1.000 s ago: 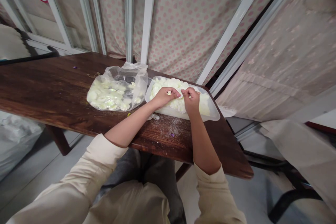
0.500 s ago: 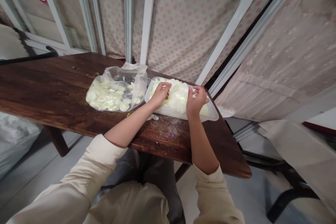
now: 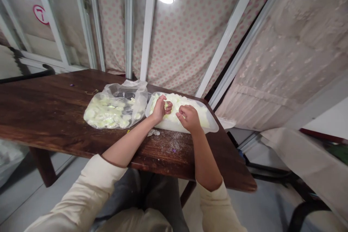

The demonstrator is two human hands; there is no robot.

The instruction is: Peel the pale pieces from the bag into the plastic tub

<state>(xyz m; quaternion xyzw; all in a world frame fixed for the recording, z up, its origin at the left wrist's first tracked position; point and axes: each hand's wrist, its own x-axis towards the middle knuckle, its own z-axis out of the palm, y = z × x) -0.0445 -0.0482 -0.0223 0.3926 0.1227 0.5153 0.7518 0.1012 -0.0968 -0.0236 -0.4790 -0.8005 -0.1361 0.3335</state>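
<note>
A shallow white plastic tray (image 3: 174, 126) on the table holds a heap of pale white and yellow-green pieces (image 3: 176, 99); their kind is unclear. Above the tray's left part, my left hand (image 3: 161, 109) has its fingers curled around a small yellow-green piece (image 3: 166, 105). My right hand (image 3: 189, 117) is close to it on the right, over the front of the heap, thumb and fingers drawn together. Whatever it may pinch is hidden. Left of the tray lies a clear plastic bag (image 3: 115, 107) with similar pale pieces inside, its mouth towards the tray.
The dark wooden table (image 3: 51, 105) runs along framed windows with a dotted curtain (image 3: 185, 36). White crumbs (image 3: 174, 141) and a purple scrap (image 3: 174, 150) lie near its front edge. A black chair frame (image 3: 299, 210) stands at the right.
My right hand has moved left, closer to my left hand, and its fingers have drawn in. My left hand has turned, showing a small yellow-green piece. The camera view has shifted slightly.
</note>
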